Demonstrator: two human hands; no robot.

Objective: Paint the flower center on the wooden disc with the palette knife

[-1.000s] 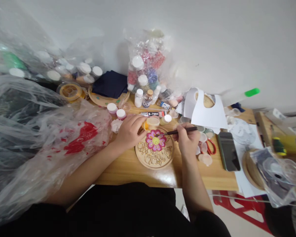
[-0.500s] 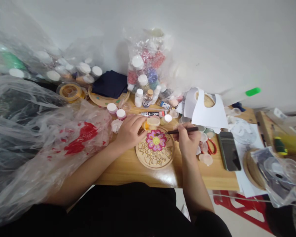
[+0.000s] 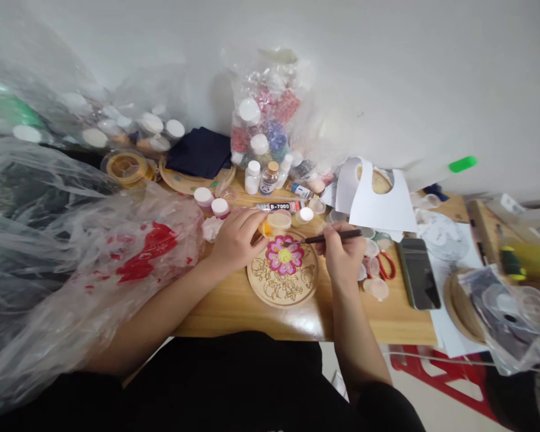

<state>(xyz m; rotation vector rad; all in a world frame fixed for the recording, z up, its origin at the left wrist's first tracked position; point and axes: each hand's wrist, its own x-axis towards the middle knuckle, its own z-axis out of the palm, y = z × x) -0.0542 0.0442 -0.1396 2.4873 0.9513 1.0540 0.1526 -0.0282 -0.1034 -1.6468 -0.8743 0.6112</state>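
Fingers of your right hand [image 3: 343, 258] pinch a dark-handled paintbrush [image 3: 314, 239], its tip at the pink flower [image 3: 284, 256] on the round wooden plaque [image 3: 261, 289], which lies on the table [image 3: 227, 318] before you. Your left hand [image 3: 234, 243] bends thumb and fingers around a small orange paint pot [image 3: 265, 228] at the plaque's upper edge. Red-smeared plastic sheeting [image 3: 148, 252] crowds your left forearm; red-handled scissors [image 3: 393, 267] and a phone [image 3: 418, 273] lie rightward. Beyond the plaque, a tube [image 3: 281, 207] reads "B-7000".

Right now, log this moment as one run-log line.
right hand: holds brush, tip at flower | left hand: fingers at yellow jar | disc: flat on table | flower: pink, yellow centre
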